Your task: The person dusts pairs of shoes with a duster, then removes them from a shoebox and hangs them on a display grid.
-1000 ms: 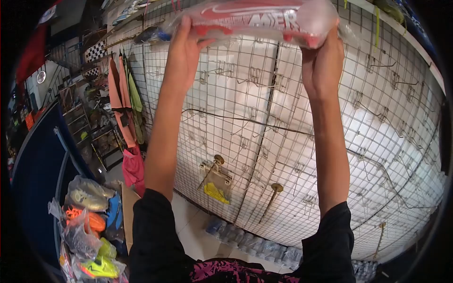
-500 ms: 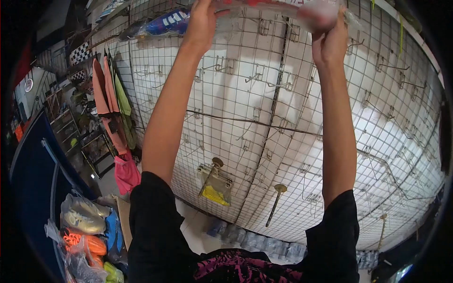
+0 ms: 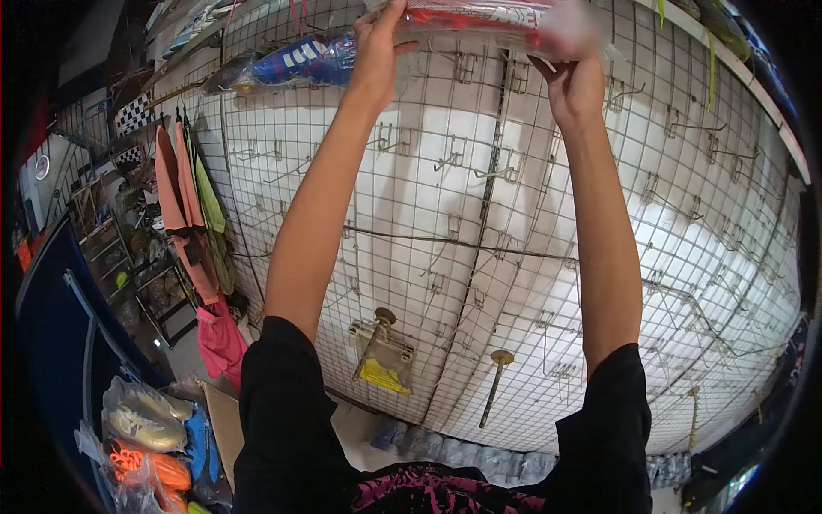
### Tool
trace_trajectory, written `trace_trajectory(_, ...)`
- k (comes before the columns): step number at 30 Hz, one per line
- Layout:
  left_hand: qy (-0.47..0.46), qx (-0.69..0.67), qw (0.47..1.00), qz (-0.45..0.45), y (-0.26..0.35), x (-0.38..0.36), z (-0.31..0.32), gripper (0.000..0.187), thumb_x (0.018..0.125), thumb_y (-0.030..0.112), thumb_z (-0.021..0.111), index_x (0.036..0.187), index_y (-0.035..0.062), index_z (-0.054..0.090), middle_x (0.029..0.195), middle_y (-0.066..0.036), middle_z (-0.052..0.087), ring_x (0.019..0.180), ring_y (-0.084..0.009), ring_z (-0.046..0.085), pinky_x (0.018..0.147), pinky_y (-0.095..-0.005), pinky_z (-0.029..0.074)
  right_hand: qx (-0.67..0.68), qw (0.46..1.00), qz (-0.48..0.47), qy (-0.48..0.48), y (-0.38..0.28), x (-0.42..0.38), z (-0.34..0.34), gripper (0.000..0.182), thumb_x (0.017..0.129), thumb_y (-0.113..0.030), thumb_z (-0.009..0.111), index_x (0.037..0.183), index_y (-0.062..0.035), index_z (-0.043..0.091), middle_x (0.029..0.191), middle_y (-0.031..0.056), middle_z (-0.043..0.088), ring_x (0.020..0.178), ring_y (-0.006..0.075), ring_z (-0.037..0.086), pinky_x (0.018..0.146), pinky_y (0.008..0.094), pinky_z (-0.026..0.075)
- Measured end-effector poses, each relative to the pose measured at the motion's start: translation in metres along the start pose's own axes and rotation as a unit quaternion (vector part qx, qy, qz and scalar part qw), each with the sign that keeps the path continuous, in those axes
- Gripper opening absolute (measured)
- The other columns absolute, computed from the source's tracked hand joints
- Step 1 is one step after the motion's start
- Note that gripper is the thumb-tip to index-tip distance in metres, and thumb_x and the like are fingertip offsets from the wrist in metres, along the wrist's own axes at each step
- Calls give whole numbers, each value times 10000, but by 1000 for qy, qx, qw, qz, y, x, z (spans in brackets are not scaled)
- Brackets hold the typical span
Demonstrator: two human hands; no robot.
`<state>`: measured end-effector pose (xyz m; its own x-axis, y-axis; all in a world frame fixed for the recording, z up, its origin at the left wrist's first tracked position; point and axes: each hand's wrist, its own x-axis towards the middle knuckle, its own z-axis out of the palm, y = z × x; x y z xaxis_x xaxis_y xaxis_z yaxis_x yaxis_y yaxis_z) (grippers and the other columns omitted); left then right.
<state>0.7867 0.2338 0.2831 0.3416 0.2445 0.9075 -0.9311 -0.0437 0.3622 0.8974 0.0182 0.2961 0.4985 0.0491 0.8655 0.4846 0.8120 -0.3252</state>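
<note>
Both your arms stretch straight up overhead, black sleeves at the shoulders; your left hand (image 3: 377,47) and right hand (image 3: 572,81) are raised near each other, fingers curled closed in a grip

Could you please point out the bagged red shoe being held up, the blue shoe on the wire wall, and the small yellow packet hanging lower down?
bagged red shoe (image 3: 479,15), head view, red side under plastic.
blue shoe (image 3: 300,58), head view, striped side.
yellow packet (image 3: 381,374), head view, yellow lower part.
</note>
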Motion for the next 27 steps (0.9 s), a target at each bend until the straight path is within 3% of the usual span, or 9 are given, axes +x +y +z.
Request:
trace_trajectory(3, 145, 6, 989, -17, -4, 17, 10, 408, 953, 529, 611, 1069, 140, 649, 931, -36, 698, 942, -188, 654, 877, -388, 467, -15, 1000, 23, 11, 4, 19, -3, 491, 1058, -476, 432, 1328, -81, 537, 1291, 110, 578, 1198, 274, 552, 1073, 517, 430)
trace_trajectory(6, 64, 21, 997, -32, -7, 30, -3, 413, 946, 531, 617, 1063, 135, 640, 922, -43, 697, 899, -178, 658, 825, -361, 483, -86, 995, 37, 25, 9, 38, -7, 468, 1045, -497, 458, 1259, -96, 569, 1200, 89, 596, 1108, 250, 562, 1042, 490, 436)
trace_trajectory(9, 47, 14, 998, -39, -14, 42, -13, 405, 948, 514, 622, 1087, 133, 629, 910, -52, 699, 903, -178, 657, 768, -336, 488, -121, 990, 63, 27, 12, 43, -11, 421, 1041, -488, 481, 1192, -110, 588, 1122, 68, 596, 1025, 224, 560, 998, 458, 452)
trace_trajectory(13, 48, 15, 998, -39, -36, 51, -27, 459, 963, 514, 592, 1166, 103, 621, 1028, -63, 697, 1009, -196, 645, 873, -361, 489, -117, 991, 58, 30, 21, 43, -16, 498, 1007, -513, 545, 1147, -36, 586, 1145, 82, 641, 1030, 211, 613, 892, 398, 463)
trace_trajectory(15, 4, 9, 1000, -13, -49, 55, -36, 449, 992, 472, 534, 1197, 82, 620, 1160, -69, 687, 1120, -221, 604, 984, -377, 441, -115, 990, 73, 30, 23, 44, -19, 445, 1029, -482, 515, 1232, -89, 571, 1206, 75, 616, 1078, 223, 592, 967, 419, 459)
trace_trajectory(19, -16, -6, 1000, -12, -58, 51, -34, 433, 990, 445, 547, 1195, 70, 614, 1139, -90, 697, 1106, -229, 614, 992, -391, 451, -114, 990, 74, 22, 28, 44, -26, 451, 1039, -470, 503, 1313, -114, 546, 1289, 71, 595, 1154, 232, 576, 1012, 433, 453)
trace_trajectory(27, -1, -63, 998, -17, -70, 50, -37, 352, 995, 377, 544, 1140, 64, 616, 1122, -106, 699, 1090, -242, 625, 1000, -394, 464, -141, 987, 71, 36, 33, 46, -30, 481, 1019, -497, 532, 1304, -111, 553, 1276, 58, 597, 1133, 217, 563, 1013, 449, 453)
